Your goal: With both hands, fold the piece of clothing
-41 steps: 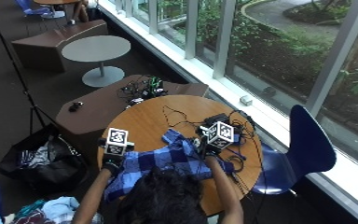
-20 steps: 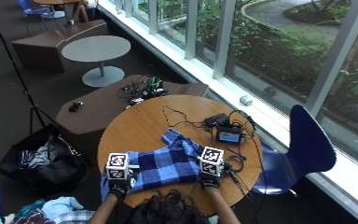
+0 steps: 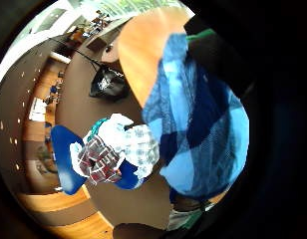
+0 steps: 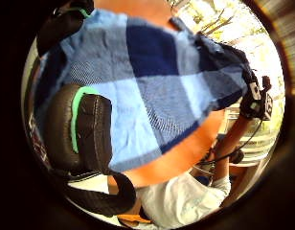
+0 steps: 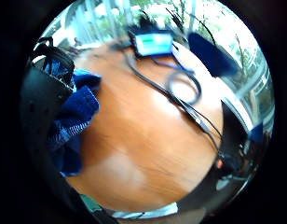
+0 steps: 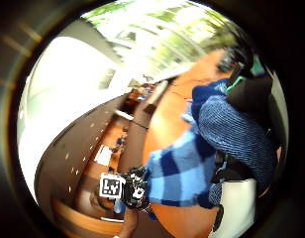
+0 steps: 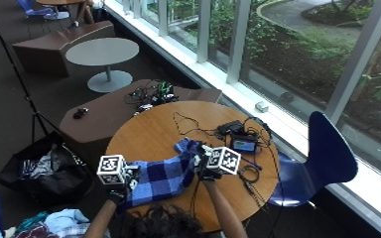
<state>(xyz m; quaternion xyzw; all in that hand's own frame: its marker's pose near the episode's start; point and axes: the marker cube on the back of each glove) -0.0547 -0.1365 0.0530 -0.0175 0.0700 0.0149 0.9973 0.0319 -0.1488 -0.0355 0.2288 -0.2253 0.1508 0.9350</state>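
While both hands have cloth, keep them level and moving together, my read of the step is one layer being carried across the other.

Left hand (image 7: 118,192): at the near-left edge of the garment; left thumb side palm view shows gloved fingers (image 4: 83,127) curled over the blue check cloth, so it is holding fabric.
Right hand (image 7: 207,170): at the right end of the garment, further up the table than the left; right thumb side palm view shows cloth bunched against its fingers (image 6: 251,94), so it is gripping fabric too.
Pose: both forearms reach up from the near edge, left one at the table rim, right one over the table; the two hands are well apart with the cloth spanning between them.
Garment (image 7: 167,173): blue and navy check piece, lying on the round wooden table (image 7: 151,134), near side, between the hands; a small bit (image 7: 185,145) sticks out toward the table centre.
Do it well: judgement only; match corners before laying down, keep the span taut so no crease gets trapped, then flatten with open palms.
Risk: near-left edge sits right at the table rim, cloth could slide off; also keep the right end away from the cables (image 7: 246,173) just beside that hand.
Nearby: small device with lit screen (image 7: 244,145) and more cables beyond the right hand; blue chair (image 7: 326,148) to the right of the table; black bag (image 7: 42,168) on the floor to the left.
Progress: looks partly folded, can't tell how many layers.
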